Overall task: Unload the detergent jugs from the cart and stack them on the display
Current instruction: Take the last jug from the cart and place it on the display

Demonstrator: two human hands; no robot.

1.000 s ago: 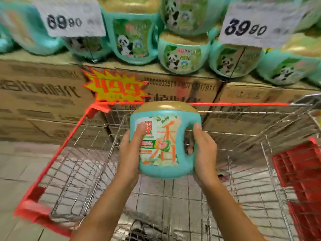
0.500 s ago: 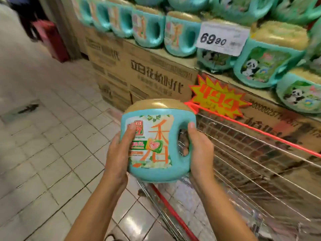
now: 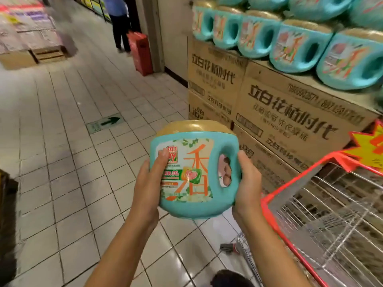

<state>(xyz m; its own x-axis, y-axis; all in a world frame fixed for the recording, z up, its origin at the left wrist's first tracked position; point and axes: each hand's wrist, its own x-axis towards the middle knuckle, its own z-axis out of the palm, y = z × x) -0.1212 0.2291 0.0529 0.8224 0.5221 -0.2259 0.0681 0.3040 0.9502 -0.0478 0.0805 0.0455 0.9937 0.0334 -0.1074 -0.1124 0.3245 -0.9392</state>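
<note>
I hold a teal detergent jug [image 3: 194, 177] with a gold cap upright in front of me, over the tiled floor. My left hand [image 3: 148, 183] grips its left side, thumb on the label. My right hand [image 3: 246, 183] grips the handle side, fingers showing through the handle hole. The wire cart [image 3: 323, 214] with red trim stands at the lower right. The display [image 3: 290, 44] at the upper right carries a row of the same teal jugs lying on stacked cardboard cartons [image 3: 275, 112].
A person [image 3: 119, 21] stands far up the aisle beside a red box [image 3: 141, 52]. Stacked goods on a pallet [image 3: 31, 38] sit at the far left. A yellow starburst price sign [image 3: 371, 148] hangs by the cart's corner. Open tiled floor lies to the left.
My view has swung left, away from the cart toward the aisle and the left end of the display. Both hands keep the same hold on the jug.
</note>
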